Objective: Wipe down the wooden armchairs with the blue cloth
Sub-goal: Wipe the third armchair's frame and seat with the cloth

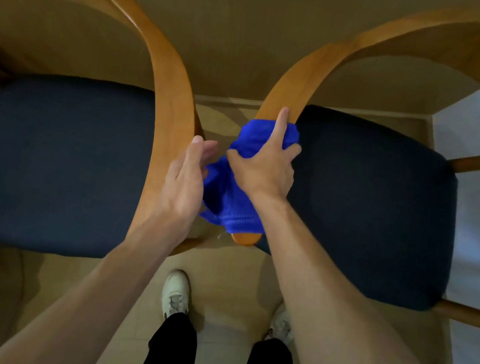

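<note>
The right hand [262,166] clamps the blue cloth [230,193] around the right armchair's armrest [291,95], forefinger pointing toward 12 o'clock along the rail's long axis. The left hand [184,182], fingers straight, holding nothing, rests seemingly against the left chair's armrest [169,81] at 9 o'clock of the cloth.

— Where's the blue cloth [234,181]?

— Draped over the curved arm of the right armchair [356,201], bunched along it, just short of the arm's rounded front end, which pokes out below.

— And the left armchair [55,160]?

— Right beside it, arms nearly touching. Both have honey-coloured bent-wood frames and dark navy seat cushions, standing upright on the floor.
</note>
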`<action>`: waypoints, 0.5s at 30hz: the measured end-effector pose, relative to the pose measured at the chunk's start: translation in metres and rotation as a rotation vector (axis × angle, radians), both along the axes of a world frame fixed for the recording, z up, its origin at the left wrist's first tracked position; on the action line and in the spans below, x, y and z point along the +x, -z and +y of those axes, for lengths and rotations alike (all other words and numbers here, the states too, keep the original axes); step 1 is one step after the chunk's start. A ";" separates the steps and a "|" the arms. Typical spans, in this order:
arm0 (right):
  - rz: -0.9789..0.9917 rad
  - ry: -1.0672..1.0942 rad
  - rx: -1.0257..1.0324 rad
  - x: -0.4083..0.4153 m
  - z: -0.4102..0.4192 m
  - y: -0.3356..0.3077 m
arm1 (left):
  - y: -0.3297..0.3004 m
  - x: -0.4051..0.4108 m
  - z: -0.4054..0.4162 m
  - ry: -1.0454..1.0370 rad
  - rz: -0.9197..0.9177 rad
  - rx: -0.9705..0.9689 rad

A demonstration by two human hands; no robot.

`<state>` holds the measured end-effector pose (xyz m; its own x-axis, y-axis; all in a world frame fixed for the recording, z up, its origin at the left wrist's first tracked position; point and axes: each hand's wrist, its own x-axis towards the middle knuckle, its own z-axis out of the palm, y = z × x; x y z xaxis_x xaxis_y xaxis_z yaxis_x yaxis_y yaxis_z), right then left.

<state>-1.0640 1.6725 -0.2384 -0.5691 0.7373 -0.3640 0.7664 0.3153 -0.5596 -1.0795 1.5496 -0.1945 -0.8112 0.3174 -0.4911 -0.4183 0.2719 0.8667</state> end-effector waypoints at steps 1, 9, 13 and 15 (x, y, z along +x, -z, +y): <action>0.005 -0.010 0.010 0.005 -0.003 0.001 | 0.001 0.002 0.000 0.000 0.002 -0.003; 0.004 -0.121 0.020 0.112 -0.048 -0.005 | 0.018 0.013 0.009 0.121 0.026 -0.026; -0.045 -0.114 0.064 0.138 -0.060 -0.008 | 0.025 0.019 0.015 0.135 0.014 -0.005; -0.054 -0.076 0.090 0.118 -0.051 -0.006 | 0.026 0.018 0.015 0.137 0.023 -0.010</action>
